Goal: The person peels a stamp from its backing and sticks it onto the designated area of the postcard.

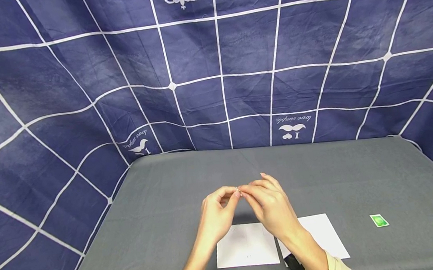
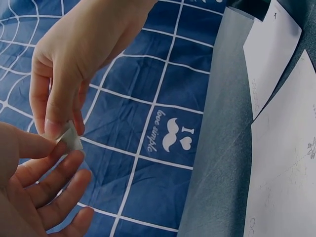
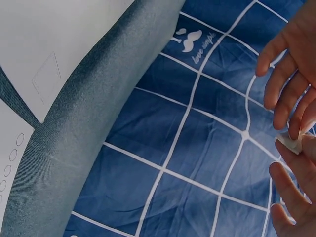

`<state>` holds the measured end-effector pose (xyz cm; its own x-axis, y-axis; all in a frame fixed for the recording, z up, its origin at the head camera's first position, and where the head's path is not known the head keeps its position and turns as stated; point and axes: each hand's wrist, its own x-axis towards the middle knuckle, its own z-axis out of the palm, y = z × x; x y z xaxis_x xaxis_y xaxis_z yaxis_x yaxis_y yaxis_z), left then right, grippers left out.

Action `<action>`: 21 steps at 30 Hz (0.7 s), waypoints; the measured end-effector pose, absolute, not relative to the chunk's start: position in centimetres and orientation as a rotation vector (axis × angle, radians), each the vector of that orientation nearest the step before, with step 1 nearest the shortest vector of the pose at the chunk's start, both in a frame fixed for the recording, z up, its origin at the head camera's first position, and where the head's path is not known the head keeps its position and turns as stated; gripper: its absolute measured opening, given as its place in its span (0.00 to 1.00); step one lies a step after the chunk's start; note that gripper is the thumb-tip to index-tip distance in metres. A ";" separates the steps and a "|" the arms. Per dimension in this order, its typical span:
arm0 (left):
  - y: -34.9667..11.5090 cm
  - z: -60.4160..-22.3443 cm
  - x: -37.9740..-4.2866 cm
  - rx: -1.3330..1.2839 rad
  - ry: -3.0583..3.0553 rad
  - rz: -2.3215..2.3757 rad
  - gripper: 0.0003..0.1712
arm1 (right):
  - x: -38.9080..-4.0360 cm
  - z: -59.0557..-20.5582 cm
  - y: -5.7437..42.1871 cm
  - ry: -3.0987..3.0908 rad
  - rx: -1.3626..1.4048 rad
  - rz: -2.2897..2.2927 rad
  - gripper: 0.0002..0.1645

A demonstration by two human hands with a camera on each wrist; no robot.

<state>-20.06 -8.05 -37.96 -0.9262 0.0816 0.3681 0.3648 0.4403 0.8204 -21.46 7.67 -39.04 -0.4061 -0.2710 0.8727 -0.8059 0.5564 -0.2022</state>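
Note:
Both hands meet above the grey table, fingertip to fingertip. My left hand [image 1: 215, 214] and my right hand [image 1: 273, 206] each pinch a small, pale, thin piece with thumb and fingers. In the left wrist view this piece [image 2: 72, 137] looks like a little square of paper or sticker with a serrated edge, tilted between the fingertips. It also shows in the right wrist view as a small whitish piece [image 3: 290, 143], partly covered by fingers. What is printed on it cannot be made out.
Two white paper sheets, a left one [image 1: 248, 248] and a right one [image 1: 323, 233], lie below the hands, bearing faint printed outlines. A small green stamp-like piece [image 1: 379, 220] with a white border lies farther right on the grey cloth [image 1: 161, 211]. Blue checked curtain [image 1: 251, 91] surrounds the table.

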 end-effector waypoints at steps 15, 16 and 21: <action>-8.1 -38.2 -20.2 -0.422 -2.402 -1.478 0.10 | -21.6 -39.0 7.7 -1.941 0.855 0.843 0.13; -8.1 -38.2 -20.2 -0.424 -2.398 -1.480 0.10 | -21.6 -39.1 7.7 -1.939 0.855 0.846 0.13; -8.0 -38.2 -20.2 -0.403 -2.399 -1.484 0.08 | -21.6 -39.2 7.8 -1.941 0.846 0.866 0.13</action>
